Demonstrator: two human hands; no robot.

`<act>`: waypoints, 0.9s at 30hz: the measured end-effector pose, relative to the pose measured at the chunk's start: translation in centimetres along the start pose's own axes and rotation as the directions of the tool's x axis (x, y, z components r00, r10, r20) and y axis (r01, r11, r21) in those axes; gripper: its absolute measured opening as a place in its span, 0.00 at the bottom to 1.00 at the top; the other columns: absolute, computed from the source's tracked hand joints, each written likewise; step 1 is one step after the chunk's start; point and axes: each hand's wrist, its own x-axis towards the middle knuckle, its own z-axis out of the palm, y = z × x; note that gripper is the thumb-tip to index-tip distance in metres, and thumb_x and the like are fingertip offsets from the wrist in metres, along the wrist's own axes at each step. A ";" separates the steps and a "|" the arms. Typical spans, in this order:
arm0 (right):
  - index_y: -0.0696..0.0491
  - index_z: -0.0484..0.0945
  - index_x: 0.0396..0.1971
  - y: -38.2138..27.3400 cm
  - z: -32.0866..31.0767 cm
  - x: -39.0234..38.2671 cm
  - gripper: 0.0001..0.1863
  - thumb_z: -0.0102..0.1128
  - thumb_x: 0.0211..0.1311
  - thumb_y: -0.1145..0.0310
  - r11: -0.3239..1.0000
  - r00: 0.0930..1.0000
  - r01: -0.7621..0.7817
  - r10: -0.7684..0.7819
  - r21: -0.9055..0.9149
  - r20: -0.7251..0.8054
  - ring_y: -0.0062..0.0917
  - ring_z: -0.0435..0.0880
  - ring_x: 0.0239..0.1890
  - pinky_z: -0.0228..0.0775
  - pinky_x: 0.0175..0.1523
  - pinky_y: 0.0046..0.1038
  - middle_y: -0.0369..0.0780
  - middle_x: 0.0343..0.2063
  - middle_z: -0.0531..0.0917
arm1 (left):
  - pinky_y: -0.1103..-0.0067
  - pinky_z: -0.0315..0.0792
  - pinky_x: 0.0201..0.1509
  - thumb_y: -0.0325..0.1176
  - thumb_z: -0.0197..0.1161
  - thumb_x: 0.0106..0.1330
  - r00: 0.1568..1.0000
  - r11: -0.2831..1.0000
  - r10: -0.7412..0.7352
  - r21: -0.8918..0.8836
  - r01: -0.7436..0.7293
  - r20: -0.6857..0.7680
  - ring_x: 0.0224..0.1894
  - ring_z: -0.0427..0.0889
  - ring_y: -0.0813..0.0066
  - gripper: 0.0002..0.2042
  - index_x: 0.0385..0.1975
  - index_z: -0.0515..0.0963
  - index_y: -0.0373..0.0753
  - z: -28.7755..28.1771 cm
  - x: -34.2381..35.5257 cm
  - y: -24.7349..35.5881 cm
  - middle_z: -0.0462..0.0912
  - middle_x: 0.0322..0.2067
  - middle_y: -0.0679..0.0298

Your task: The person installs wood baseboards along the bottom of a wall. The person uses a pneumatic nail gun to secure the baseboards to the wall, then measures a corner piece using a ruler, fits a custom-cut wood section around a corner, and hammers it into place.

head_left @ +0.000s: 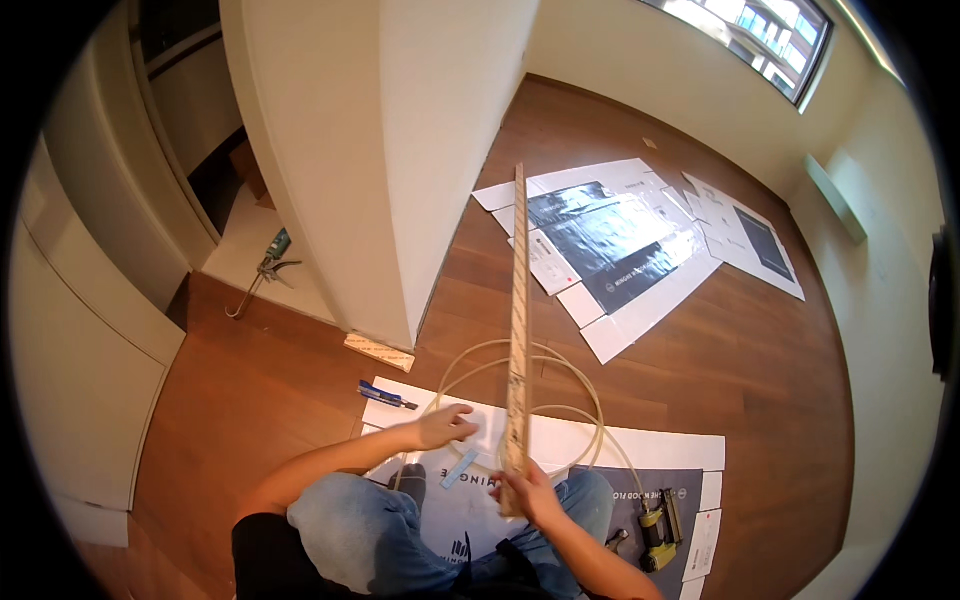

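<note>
1. Strip (pixel 519 300), long and narrow, runs forward from right hand (pixel 533 497) — near end clasped in its fingers.
2. Left hand (pixel 445 427) to the strip's left — fingers loosely curled, thumb apart, above white cardboard (pixel 670 449).
3. Pale hose (pixel 600 400) loops around; nail gun (pixel 657 540) lies right, blue cutter (pixel 387 395) left.

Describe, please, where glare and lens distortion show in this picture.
Head view: glare whitens part of the large cardboard; the window is partly blown out; the floor curves at its edges; corners go black; the strip in the right hand looks straight.
</note>
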 end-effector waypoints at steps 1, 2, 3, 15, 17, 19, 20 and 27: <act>0.57 0.71 0.61 0.1 1.3 2.4 0.16 0.53 0.78 0.69 0.999 0.999 0.036 -0.036 0.000 -0.014 0.31 0.89 0.37 0.84 0.41 0.32 0.43 0.41 0.86 | 0.70 0.77 0.60 0.53 0.67 0.75 1.000 0.996 -0.003 -0.089 0.003 0.009 0.58 0.82 0.64 0.43 0.79 0.55 0.34 1.6 1.7 -0.1 0.81 0.60 0.50; 0.57 0.71 0.62 0.4 2.6 3.9 0.17 0.54 0.79 0.67 0.987 0.995 0.102 -0.100 -0.128 0.020 0.29 0.88 0.38 0.83 0.41 0.30 0.42 0.41 0.86 | 0.69 0.77 0.60 0.53 0.68 0.73 0.999 0.988 -0.029 -0.153 0.034 0.033 0.58 0.81 0.63 0.45 0.79 0.53 0.34 2.7 2.5 -0.6 0.80 0.60 0.49; 0.57 0.70 0.62 -0.5 3.1 6.2 0.18 0.54 0.80 0.64 0.947 0.983 0.182 -0.171 -0.264 0.063 0.27 0.88 0.38 0.81 0.40 0.28 0.42 0.41 0.85 | 0.69 0.77 0.59 0.53 0.70 0.72 0.998 0.975 -0.036 -0.216 0.047 0.053 0.57 0.81 0.62 0.47 0.79 0.51 0.34 3.0 4.1 -0.3 0.79 0.60 0.48; 0.59 0.69 0.71 -6.8 -23.2 30.0 0.38 0.62 0.73 0.47 -0.013 0.666 0.029 -0.746 -1.000 0.029 0.56 0.63 0.75 0.54 0.79 0.54 0.58 0.74 0.66 | 0.79 0.75 0.29 0.28 0.60 0.69 0.822 0.812 -0.410 -0.568 0.132 -0.394 0.31 0.80 0.77 0.20 0.61 0.71 0.37 -0.9 9.5 -7.4 0.78 0.32 0.64; 0.58 0.63 0.76 -8.8 -27.9 34.6 0.42 0.57 0.75 0.43 0.006 0.733 -0.144 -0.671 -0.989 -0.111 0.55 0.57 0.80 0.48 0.82 0.53 0.56 0.78 0.60 | 0.79 0.76 0.32 0.28 0.60 0.71 0.858 0.899 -0.303 -0.424 0.113 -0.415 0.34 0.80 0.78 0.24 0.67 0.70 0.41 -2.4 10.0 -7.8 0.79 0.34 0.66; 0.60 0.61 0.77 -10.3 -30.6 38.2 0.44 0.54 0.76 0.41 -0.003 0.780 -0.188 -0.608 -0.982 -0.147 0.51 0.56 0.81 0.48 0.82 0.52 0.53 0.80 0.59 | 0.79 0.76 0.33 0.29 0.61 0.72 0.845 0.903 -0.304 -0.415 0.109 -0.440 0.33 0.80 0.77 0.24 0.68 0.71 0.39 -3.9 10.6 -9.4 0.80 0.35 0.66; 0.60 0.60 0.77 -10.7 -32.2 39.5 0.45 0.54 0.75 0.41 -0.019 0.791 -0.208 -0.591 -0.978 -0.157 0.50 0.56 0.81 0.48 0.82 0.52 0.53 0.80 0.59 | 0.79 0.76 0.33 0.29 0.61 0.73 0.842 0.937 -0.262 -0.332 0.106 -0.472 0.33 0.80 0.77 0.23 0.67 0.72 0.39 -4.4 11.1 -9.9 0.81 0.34 0.65; 0.61 0.56 0.79 -8.3 -35.8 41.5 0.46 0.53 0.76 0.41 0.133 0.721 -0.399 -0.565 -0.907 -0.400 0.46 0.56 0.81 0.47 0.82 0.50 0.49 0.81 0.57 | 0.75 0.83 0.36 0.25 0.58 0.77 0.838 0.939 -0.257 -0.330 0.099 -0.482 0.31 0.86 0.74 0.04 0.44 0.77 0.32 -14.0 17.8 -9.0 0.84 0.32 0.61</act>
